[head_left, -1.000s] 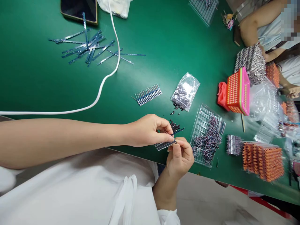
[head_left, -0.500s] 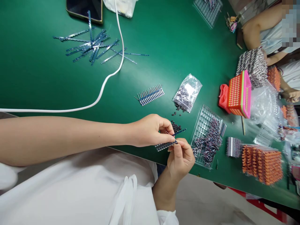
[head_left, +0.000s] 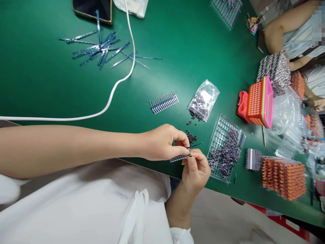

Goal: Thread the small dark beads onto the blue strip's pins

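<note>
My left hand [head_left: 162, 142] reaches in from the left, its thumb and fingers closed on a dark blue toothed strip [head_left: 196, 145]. Small metallic parts in a row [head_left: 179, 158] show just below the left thumb. My right hand [head_left: 195, 169] is pinched at the right end of this row, its fingertips touching those of the left; the exact contact is too small to tell. Small black beads [head_left: 191, 137] lie in a pile just beyond the fingers. Farther off rests another strip with a row of wired parts [head_left: 165, 102].
Beyond the beads lies a clear bag [head_left: 204, 98]. A clear tray [head_left: 215, 135] of wired pieces stands right of my hands. Loose blue strips [head_left: 101, 51], a white cable [head_left: 111, 91] and a phone [head_left: 93, 8] lie left. Baskets [head_left: 256, 103], orange stacks [head_left: 283, 178] and people [head_left: 296, 42] are right.
The row of metallic parts has tilted slightly and shifted a little under my left thumb. Both hands keep nearly the same place and grip; the whole view has moved slightly.
</note>
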`<state>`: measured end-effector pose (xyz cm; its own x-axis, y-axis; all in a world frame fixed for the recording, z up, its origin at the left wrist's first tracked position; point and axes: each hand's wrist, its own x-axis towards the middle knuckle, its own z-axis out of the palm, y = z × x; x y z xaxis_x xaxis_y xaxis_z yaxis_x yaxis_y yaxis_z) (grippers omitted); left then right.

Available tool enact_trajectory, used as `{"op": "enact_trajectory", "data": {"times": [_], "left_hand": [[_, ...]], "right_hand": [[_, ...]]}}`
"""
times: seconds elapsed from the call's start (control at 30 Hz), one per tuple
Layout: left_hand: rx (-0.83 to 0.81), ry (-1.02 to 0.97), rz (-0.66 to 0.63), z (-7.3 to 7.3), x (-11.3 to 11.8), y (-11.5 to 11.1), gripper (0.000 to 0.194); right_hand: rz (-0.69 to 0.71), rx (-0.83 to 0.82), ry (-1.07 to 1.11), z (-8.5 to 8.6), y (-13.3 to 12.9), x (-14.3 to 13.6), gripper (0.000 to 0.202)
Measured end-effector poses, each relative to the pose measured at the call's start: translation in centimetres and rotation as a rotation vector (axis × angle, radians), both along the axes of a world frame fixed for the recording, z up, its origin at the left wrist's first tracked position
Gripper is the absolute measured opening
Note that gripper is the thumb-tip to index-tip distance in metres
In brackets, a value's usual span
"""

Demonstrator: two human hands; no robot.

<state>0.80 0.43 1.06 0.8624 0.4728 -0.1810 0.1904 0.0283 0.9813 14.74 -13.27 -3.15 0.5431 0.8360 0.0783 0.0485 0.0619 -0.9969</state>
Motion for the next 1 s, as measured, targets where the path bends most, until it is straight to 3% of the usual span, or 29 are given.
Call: {"op": "enact_trajectory", "data": {"times": [0.53, 1.0], "left_hand": [[0.061, -0.023, -0.093, -0.59, -0.02, -0.17, 0.022], [0.039, -0.009, -0.064, -0.67, 0.19, -0.44, 0.020]], "right_hand": [[0.150, -0.061, 0.251, -0.59, -0.58, 0.90, 0.007], [0.110, -0.080, 0.195, -0.51, -0.31, 0.62, 0.008]]}}
